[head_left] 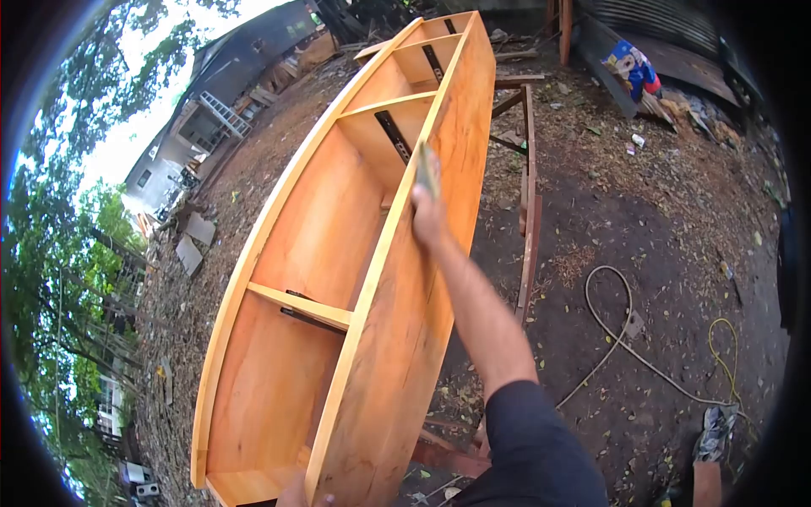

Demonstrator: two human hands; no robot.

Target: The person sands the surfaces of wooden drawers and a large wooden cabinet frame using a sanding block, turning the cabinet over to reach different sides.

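Observation:
A long varnished wooden cabinet carcass stretches away from me, its open compartments facing up. Black drawer slides are fixed to its dividers. My right hand is reached far along the near side panel, with its fingers closed around a flat grey-green pad. The pad lies against the panel's top edge, beside a divider. At the bottom of the view my left hand is partly cut off. It grips the near end of the same panel edge, fingertips just showing on the outer side.
A rusty metal frame stands beneath and right of the carcass. A pale hose and a yellow cord lie on the leaf-strewn dirt. At upper right is a blue bag; a ladder leans at the building.

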